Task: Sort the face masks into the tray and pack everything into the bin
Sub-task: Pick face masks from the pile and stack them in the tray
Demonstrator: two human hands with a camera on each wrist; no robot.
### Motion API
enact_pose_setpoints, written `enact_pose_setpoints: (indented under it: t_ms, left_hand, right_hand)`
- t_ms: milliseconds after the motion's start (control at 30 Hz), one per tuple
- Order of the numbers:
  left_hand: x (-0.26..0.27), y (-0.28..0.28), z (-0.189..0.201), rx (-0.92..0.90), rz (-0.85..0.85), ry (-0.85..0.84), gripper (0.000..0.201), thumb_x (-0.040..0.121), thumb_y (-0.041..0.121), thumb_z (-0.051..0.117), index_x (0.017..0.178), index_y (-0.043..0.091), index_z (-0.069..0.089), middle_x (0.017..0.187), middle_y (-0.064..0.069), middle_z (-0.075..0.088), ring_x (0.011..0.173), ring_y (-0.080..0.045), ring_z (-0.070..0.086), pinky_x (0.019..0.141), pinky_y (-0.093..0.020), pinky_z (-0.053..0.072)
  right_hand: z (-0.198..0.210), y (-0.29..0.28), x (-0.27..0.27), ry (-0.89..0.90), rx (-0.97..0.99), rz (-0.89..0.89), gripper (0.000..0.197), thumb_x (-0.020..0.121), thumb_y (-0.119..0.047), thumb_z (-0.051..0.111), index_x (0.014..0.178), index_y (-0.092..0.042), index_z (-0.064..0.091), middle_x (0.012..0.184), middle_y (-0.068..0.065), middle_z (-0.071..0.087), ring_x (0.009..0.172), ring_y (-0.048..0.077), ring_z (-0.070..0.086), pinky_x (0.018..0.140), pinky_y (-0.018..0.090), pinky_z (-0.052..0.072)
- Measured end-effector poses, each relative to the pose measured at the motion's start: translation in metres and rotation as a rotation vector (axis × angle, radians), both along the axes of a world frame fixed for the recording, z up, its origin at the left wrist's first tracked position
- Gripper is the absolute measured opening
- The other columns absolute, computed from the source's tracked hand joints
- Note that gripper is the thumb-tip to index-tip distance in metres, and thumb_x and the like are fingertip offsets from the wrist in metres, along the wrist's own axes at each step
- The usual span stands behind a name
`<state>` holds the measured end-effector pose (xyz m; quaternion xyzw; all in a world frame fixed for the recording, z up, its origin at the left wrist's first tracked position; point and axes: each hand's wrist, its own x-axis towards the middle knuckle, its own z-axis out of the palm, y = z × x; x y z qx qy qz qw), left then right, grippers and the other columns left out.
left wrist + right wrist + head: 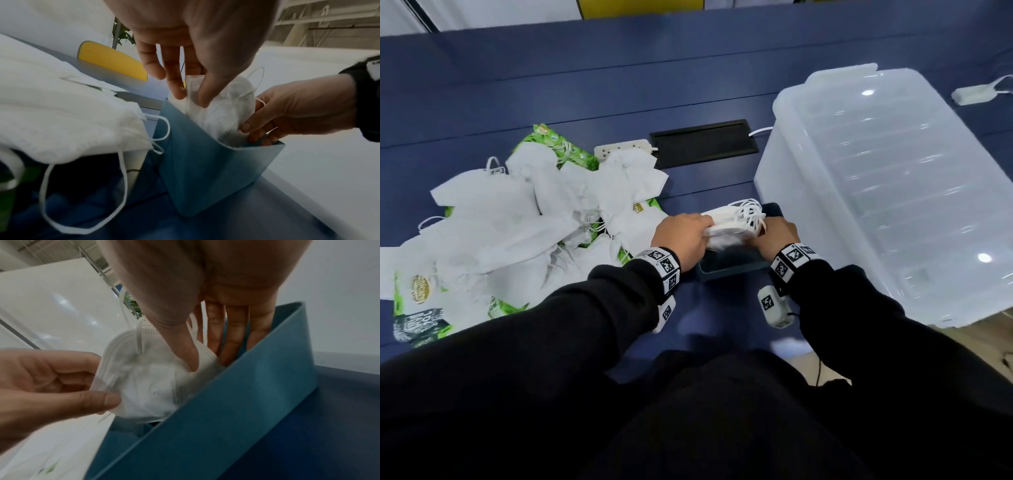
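Note:
A stack of white face masks [736, 221] hangs over the blue tray [726, 265] in the middle of the table. My left hand [688, 236] pinches its left end and my right hand [775, 234] grips its right end. In the left wrist view my left hand [191, 97] pinches the masks [224, 112] between thumb and fingers, and their lower edge dips into the tray [205, 178]. The right wrist view shows my right hand [207, 360] with its thumb on the masks [148, 386] and its fingers behind them inside the tray [246, 402]. The clear bin [887, 192] stands to the right.
A loose pile of white masks [517, 222] lies on green packaging [417, 308] at the left. Behind it are a white power strip [623, 149] and a black cable hatch [703, 142]. A small white adapter [972, 94] lies at the far right.

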<state>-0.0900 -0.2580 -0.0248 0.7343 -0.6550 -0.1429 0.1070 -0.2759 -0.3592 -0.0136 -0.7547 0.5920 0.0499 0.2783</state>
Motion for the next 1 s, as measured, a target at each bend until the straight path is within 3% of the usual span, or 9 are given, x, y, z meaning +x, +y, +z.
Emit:
enact_pose_setpoints:
  t_ms: [133,233,433,533,633,733,833,900,1000]
  left_hand:
    - [-0.004,-0.005,-0.013,0.037,-0.007,-0.1,0.024,0.093,0.023,0.056,0.115,0.026,0.066,0.112,0.0,0.069,0.106,-0.029,0.062,0.084,-0.041,0.049]
    - [-0.003,-0.007,-0.019,0.054,0.011,-0.152,0.026,0.093,0.023,0.055,0.117,0.026,0.066,0.113,0.001,0.069,0.105,-0.028,0.06,0.084,-0.039,0.046]
    - [0.0,-0.01,-0.023,0.045,0.048,-0.184,0.031,0.092,0.025,0.059,0.122,0.026,0.064,0.118,0.001,0.064,0.107,-0.028,0.054,0.086,-0.04,0.041]
    - [-0.001,-0.01,-0.024,0.002,0.066,-0.172,0.036,0.088,0.021,0.062,0.124,0.024,0.062,0.118,-0.002,0.056,0.106,-0.029,0.05,0.085,-0.041,0.04]
    - [-0.002,-0.012,-0.022,-0.046,0.11,-0.137,0.056,0.078,0.017,0.07,0.13,0.027,0.053,0.121,-0.002,0.051,0.105,-0.029,0.049,0.083,-0.041,0.042]
    - [-0.005,-0.02,-0.023,-0.02,0.121,-0.12,0.081,0.071,0.016,0.073,0.143,0.026,0.04,0.135,-0.001,0.047,0.114,-0.028,0.047,0.09,-0.041,0.042]
    - [-0.009,-0.029,-0.024,0.052,0.083,-0.161,0.081,0.08,0.022,0.073,0.151,0.022,0.035,0.139,-0.003,0.048,0.119,-0.029,0.049,0.095,-0.043,0.042]
    - [-0.01,-0.033,-0.025,0.078,0.055,-0.204,0.066,0.084,0.024,0.07,0.144,0.023,0.042,0.132,-0.003,0.051,0.116,-0.029,0.05,0.093,-0.043,0.04]
    - [-0.009,-0.032,-0.027,0.095,0.06,-0.21,0.048,0.084,0.021,0.066,0.13,0.023,0.051,0.122,-0.004,0.052,0.109,-0.029,0.05,0.086,-0.041,0.04]
  right_hand:
    - [-0.01,-0.003,-0.002,-0.004,0.05,-0.076,0.026,0.085,-0.036,0.072,0.103,-0.018,0.069,0.109,0.015,0.071,0.104,0.037,0.063,0.077,0.027,0.04]
    - [-0.017,-0.004,-0.004,-0.108,0.111,-0.234,0.042,0.08,-0.034,0.079,0.112,-0.016,0.06,0.105,0.008,0.064,0.089,0.026,0.056,0.075,0.025,0.038]
    - [-0.02,-0.011,0.002,-0.263,0.163,-0.399,0.073,0.073,-0.031,0.087,0.13,-0.019,0.043,0.108,0.002,0.06,0.089,0.023,0.058,0.077,0.027,0.044]
    - [-0.021,-0.011,0.007,-0.39,0.195,-0.455,0.057,0.074,-0.028,0.084,0.121,-0.025,0.051,0.104,0.0,0.067,0.08,0.023,0.07,0.066,0.038,0.062]
    - [-0.024,-0.008,0.01,-0.496,0.195,-0.476,0.04,0.078,-0.026,0.08,0.11,-0.025,0.057,0.103,0.004,0.069,0.074,0.024,0.074,0.053,0.045,0.062]
    - [-0.029,-0.008,0.013,-0.563,0.221,-0.489,0.044,0.069,-0.042,0.075,0.108,-0.028,0.059,0.103,0.005,0.072,0.077,0.025,0.075,0.056,0.048,0.063]
    - [-0.052,-0.017,0.008,-0.59,0.232,-0.493,0.046,0.06,-0.056,0.071,0.1,-0.036,0.059,0.098,0.001,0.074,0.081,0.026,0.075,0.069,0.052,0.063]
    - [-0.053,-0.017,0.008,-0.556,0.214,-0.485,0.046,0.065,-0.054,0.07,0.105,-0.037,0.058,0.098,-0.003,0.073,0.086,0.024,0.074,0.077,0.051,0.062]
    - [-0.046,-0.015,0.007,-0.403,0.21,-0.424,0.052,0.079,-0.031,0.069,0.128,-0.026,0.052,0.104,-0.005,0.069,0.094,0.025,0.069,0.091,0.042,0.056]
